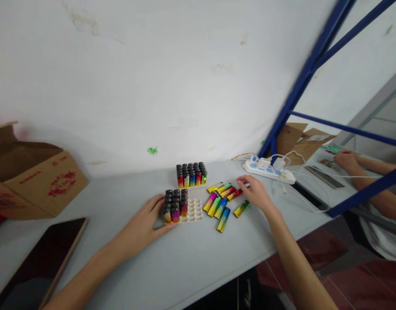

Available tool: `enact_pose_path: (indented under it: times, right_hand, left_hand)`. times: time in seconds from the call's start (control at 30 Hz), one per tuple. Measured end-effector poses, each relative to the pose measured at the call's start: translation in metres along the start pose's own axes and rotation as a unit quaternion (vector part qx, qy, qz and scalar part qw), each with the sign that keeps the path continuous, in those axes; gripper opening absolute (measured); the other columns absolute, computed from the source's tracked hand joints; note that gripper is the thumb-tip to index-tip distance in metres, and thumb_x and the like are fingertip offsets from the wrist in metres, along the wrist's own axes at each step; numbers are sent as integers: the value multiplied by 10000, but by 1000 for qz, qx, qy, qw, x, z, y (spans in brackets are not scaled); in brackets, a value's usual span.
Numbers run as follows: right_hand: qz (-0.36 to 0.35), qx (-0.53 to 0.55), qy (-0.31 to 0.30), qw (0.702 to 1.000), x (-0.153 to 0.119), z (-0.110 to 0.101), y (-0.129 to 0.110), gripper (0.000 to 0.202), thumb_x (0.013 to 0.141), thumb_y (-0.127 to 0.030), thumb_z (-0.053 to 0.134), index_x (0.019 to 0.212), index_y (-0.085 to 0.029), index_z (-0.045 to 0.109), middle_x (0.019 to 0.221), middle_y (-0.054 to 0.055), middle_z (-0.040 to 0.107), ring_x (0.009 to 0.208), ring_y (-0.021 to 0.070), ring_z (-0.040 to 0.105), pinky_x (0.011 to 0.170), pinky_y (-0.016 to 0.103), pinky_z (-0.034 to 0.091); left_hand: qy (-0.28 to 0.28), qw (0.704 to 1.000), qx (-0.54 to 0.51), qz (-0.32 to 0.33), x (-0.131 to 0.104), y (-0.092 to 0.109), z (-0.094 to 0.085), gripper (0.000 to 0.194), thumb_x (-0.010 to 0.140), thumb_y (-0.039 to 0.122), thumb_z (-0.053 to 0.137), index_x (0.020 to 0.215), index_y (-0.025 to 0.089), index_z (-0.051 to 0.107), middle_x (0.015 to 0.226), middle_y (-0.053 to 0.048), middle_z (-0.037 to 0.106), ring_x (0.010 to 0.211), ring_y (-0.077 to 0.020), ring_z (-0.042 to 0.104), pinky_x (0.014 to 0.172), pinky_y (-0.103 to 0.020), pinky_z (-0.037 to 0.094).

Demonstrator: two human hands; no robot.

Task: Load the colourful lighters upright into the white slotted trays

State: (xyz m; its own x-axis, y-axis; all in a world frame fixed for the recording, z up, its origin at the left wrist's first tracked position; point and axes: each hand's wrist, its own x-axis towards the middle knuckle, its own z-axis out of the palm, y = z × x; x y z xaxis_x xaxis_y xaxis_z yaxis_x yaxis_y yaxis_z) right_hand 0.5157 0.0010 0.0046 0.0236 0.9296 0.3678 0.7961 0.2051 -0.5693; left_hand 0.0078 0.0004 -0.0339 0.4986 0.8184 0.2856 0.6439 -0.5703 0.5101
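Head view: cardboard box (33, 181) cut off at left; left hand (145, 224) spread flat, steadying the half-filled lighter tray (185, 211); right hand (254, 191) loosely open over loose lighters (222, 202), fingertip grip unclear.

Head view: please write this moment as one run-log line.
left hand: steadies white plastic tray | right hand: touches loose rainbow-coloured lighters | full tray: behind
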Motion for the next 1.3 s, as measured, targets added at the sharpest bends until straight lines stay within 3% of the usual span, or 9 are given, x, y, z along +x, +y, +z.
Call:
enact_pose_path:
  times: [0.33,0.53,0.63,0.77,0.9,1.03,1.17,1.23,1.3]
  right_hand:
    - [-58,-43,-58,996,-46,-40,-23,266,1172,-211,726,1330,-260,934,1304,154,931,1237,366,921,1193,547,750]
    - [-68,-47,-129,988,-63,-47,-12,379,1136,-198,771,1454,-293,955,1545,176,925,1471,405,901,1358,635,710]
    - [-72,-32,-172,982,-63,-48,-5,382,1093,-174,805,1410,-307,973,1621,170,915,1540,410,879,1391,656,694]
    - [-47,4,-193,980,-53,-58,-4,120,1074,-324,908,1178,-287,953,1318,146,975,1238,397,946,1205,603,783]
    - [-4,106,-155,982,-44,-68,-10,414,1080,-686,968,1166,-282,947,1192,140,972,1124,385,930,1102,571,807]
    - [35,241,-77,967,-34,-55,-29,637,941,-867,1075,1138,-277,934,1268,159,963,1216,389,915,1104,546,798]
    - [75,396,-24,915,-10,-20,-66,715,944,-953,1032,1153,-293,851,1226,130,949,1160,352,905,1024,515,784]
    - [74,456,-50,885,6,1,-88,711,962,-938,1030,1186,-314,774,1094,65,909,1002,283,871,921,441,757]
    - [50,474,-105,873,21,22,-108,712,987,-925,1013,1226,-328,708,901,-27,782,785,208,741,749,344,654]
  left_hand:
    - [-6,1000,1,25,3,3,-1,851,1167,892,788,1745,268,787,1854,-200,756,1728,-491,740,1525,-650,574]
    - [-12,1000,12,16,0,2,-1,906,1164,933,751,1780,269,760,1918,-194,711,1773,-506,696,1555,-667,534]
    - [-21,1000,14,15,-2,2,-2,943,1169,962,721,1806,267,736,1952,-188,685,1797,-493,676,1564,-642,523]
    - [-8,1000,14,9,-3,3,-2,891,1152,912,794,1806,309,753,1939,-161,707,1764,-494,706,1542,-656,554]
    - [6,1000,5,3,-3,6,-1,820,1133,836,868,1783,342,784,1918,-149,726,1754,-489,715,1541,-677,558]
    - [2,1000,4,4,-2,10,-3,823,1136,853,861,1761,321,802,1890,-161,749,1754,-464,721,1543,-622,560]
    - [-10,1000,6,10,-2,12,-6,861,1158,880,819,1772,279,783,1917,-196,720,1783,-483,695,1554,-647,536]
    - [-12,1000,5,9,-2,14,-7,868,1159,891,814,1772,278,777,1904,-208,725,1782,-486,696,1553,-638,540]
    - [-11,1000,1,10,-2,16,-7,860,1163,886,816,1773,282,773,1879,-211,739,1765,-484,711,1545,-630,554]
